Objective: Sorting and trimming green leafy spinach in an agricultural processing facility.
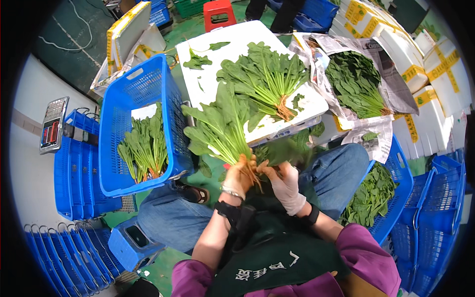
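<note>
My left hand (239, 177) is wrapped round the stem ends of a leafy spinach bunch (222, 123), whose leaves fan up and away over the board's near edge. Thin reddish roots (258, 179) hang out below its fingers. Close beside it, my right hand (286, 188), in a white glove, has its fingertips pinched together at the roots. What they grip is hidden. A motion-blurred green leaf (289, 150) shows just above that hand. Beyond both hands, a pile of spinach (264, 74) lies on a white foam board (193, 91), roots toward me.
At left stands a blue crate (111, 138) with more spinach (146, 148), beside a scale (53, 123). A newspaper-lined box (396, 89) of spinach is at the far right. Another blue crate (403, 171) with loose leaves sits by my right knee. A red stool (219, 14) stands behind the board.
</note>
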`<action>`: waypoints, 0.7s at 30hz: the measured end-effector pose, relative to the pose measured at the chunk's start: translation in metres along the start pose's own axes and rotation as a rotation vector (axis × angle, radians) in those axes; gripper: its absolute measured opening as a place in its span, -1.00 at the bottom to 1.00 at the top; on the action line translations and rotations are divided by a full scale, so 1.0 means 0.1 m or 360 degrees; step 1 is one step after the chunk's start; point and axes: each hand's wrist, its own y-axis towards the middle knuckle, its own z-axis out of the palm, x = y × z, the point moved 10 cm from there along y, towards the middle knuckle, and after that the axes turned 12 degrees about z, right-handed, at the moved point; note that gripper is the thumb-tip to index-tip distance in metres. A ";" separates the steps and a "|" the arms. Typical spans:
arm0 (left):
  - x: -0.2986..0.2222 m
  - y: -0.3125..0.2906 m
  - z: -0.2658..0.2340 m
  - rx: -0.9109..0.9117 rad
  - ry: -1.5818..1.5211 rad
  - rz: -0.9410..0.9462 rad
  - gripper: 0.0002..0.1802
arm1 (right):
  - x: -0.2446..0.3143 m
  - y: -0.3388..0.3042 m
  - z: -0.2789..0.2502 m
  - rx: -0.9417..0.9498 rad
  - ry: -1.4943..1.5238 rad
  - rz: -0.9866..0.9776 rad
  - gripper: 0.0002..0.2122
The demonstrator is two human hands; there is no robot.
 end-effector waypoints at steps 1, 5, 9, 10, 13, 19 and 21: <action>0.02 0.06 -0.26 0.0000 -0.0087 -0.0038 -0.62 | 0.14 -0.05 -0.10 0.0028 -0.0196 -0.0067 -0.90; -0.15 0.04 0.03 0.0025 0.0195 -0.0036 -0.58 | 1.08 0.07 -1.19 -0.0669 0.0058 -0.0106 -0.93; -0.15 0.07 -0.01 0.0104 0.0209 -0.0133 -0.55 | 0.70 0.02 -2.94 -0.0973 0.1186 -0.0202 -0.67; -0.11 0.03 0.12 0.0149 -0.0002 -0.0199 -0.50 | 0.47 0.04 -3.12 -0.0731 0.1584 0.0122 -0.56; -0.13 0.00 0.33 0.0366 -0.0511 -0.0276 -0.32 | 0.17 0.12 -2.73 -0.0545 0.1768 0.0809 -0.47; -0.09 0.10 0.18 0.0230 -0.0750 -0.0393 -0.50 | 0.76 1.06 -0.58 0.0097 -0.0776 0.0137 -0.69; -0.25 0.04 0.42 0.0461 -0.0699 -0.0239 -0.59 | 0.70 1.33 -0.14 0.0000 -0.1546 -0.0312 -0.71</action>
